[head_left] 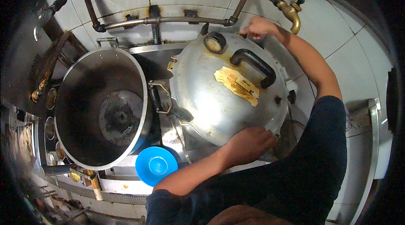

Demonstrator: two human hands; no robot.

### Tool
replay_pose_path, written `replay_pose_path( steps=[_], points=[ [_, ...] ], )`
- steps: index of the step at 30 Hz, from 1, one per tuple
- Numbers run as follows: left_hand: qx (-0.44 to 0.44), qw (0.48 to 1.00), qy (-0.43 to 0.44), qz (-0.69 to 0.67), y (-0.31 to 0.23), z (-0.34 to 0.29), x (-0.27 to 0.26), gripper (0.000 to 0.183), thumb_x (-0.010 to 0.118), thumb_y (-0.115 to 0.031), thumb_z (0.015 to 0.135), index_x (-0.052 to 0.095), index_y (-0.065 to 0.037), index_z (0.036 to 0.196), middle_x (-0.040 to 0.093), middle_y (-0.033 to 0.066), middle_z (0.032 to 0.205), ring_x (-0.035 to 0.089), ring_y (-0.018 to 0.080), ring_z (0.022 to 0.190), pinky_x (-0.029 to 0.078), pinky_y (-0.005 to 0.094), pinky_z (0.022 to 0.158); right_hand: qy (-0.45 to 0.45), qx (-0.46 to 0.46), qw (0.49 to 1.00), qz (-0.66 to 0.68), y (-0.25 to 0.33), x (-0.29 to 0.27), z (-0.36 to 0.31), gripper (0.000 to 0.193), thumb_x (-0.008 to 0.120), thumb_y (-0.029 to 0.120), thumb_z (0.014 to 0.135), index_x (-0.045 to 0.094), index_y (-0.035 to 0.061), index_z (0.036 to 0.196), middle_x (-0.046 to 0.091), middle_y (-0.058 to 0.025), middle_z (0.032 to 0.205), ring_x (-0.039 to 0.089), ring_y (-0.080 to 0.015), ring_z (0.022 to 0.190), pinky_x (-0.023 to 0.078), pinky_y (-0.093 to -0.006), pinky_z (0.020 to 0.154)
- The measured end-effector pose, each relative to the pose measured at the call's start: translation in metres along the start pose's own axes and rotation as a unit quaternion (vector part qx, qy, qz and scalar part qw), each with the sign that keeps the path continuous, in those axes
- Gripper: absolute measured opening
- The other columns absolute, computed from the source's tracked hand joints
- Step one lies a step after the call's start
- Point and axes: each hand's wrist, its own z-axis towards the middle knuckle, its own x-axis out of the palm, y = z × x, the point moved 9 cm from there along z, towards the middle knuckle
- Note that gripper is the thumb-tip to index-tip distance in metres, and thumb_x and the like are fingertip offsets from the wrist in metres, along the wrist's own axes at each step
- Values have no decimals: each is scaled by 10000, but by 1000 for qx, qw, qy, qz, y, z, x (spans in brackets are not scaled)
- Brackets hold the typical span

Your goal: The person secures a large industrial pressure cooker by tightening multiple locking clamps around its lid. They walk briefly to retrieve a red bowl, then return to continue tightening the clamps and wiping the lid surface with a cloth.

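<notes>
A large silver pressure cooker [198, 94] stands in front of me with its lid on. The lid carries a round gauge [214, 42], a black arched handle [253, 64] and a torn yellow label [237, 86]. Up at the far rim, my right hand [258, 29] is closed, its fingertips pinching a small dark clamp knob. My left hand [249, 144] curls its fingers over the near rim; whatever they grip there is hidden under them. Another black clamp knob [292, 96] sticks out at the right rim, and a black side handle [155, 97] juts from the left.
A big open pot [145, 111], dark inside, stands to the left. A blue bowl [157, 166] sits by my left forearm. Behind the cooker, a metal pipe [168, 20] runs along the tiled wall to a brass tap [291, 14]. Small containers [49, 128] line the far left.
</notes>
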Motion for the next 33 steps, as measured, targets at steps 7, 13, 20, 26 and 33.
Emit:
replay_pose_path(
  steps=[7,13,20,26,33],
  points=[
    [24,999,-18,11,-4,0,-3,354,595,-115,769,543,-25,1107,581,119,981,588,280,938,492,367,831,-27,-208,972,-101,23,3,-5,130,694,53,773,659,-61,825,622,-58,625,565,-130,564,449,-338,521],
    [25,999,-24,10,-6,1,-5,337,575,-102,782,546,-15,1106,583,120,981,586,283,943,490,380,835,-61,-173,980,-76,10,4,-2,263,694,122,796,673,-4,1026,654,-69,723,607,-153,628,497,-328,596],
    [32,999,-19,9,-1,-2,1,380,566,-99,785,548,-6,1153,586,125,982,589,284,931,493,385,822,-110,-76,986,-101,72,-21,-26,392,675,376,838,674,-10,904,665,-103,772,643,-243,675,528,-387,628],
    [24,999,-28,-10,-5,-6,-5,368,555,-114,805,543,-10,1157,589,153,1013,592,325,951,502,419,844,-18,24,999,42,144,18,-20,371,654,389,843,663,27,763,654,-84,741,592,-212,571,484,-368,531],
    [63,994,-89,19,-9,-3,1,111,544,-129,815,586,-45,875,569,93,803,567,266,778,483,391,705,22,33,997,59,158,51,31,280,653,250,851,576,36,688,556,-65,581,473,-148,462,345,-313,421]
  ],
)
